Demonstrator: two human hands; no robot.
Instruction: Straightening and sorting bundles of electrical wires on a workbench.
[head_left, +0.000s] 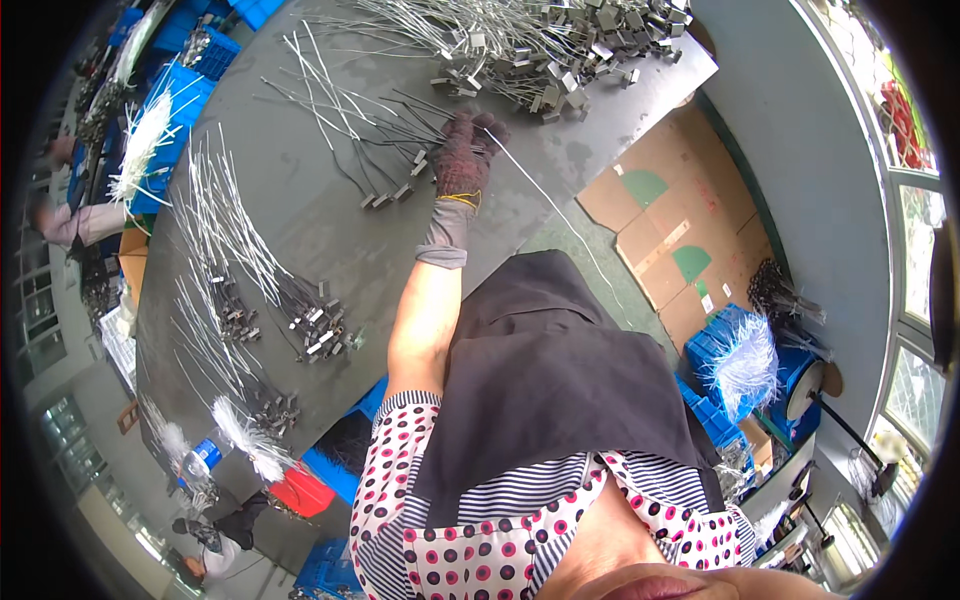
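My left hand (465, 165), in a dark reddish glove with a grey cuff, is closed over the grey table, its fingers on thin wires. One long white wire (545, 195) runs from the fingers down to the right, past the table edge. Beside the hand lie several loose wires (345, 120), pale at one end and dark toward small metal blocks (402, 192). Just beyond is a large heap of similar wires with block ends (560, 60). Exactly how many wires the fingers grip is hidden. My right hand is not in view.
Bundles of wires with blocks (318, 325) lie on the left part of the table (300, 210). Blue crates (175, 130) stand beyond its left edge. Flattened cardboard (670, 215) and blue bins (715, 345) are at the right. A red bin (302, 491) sits at the lower left.
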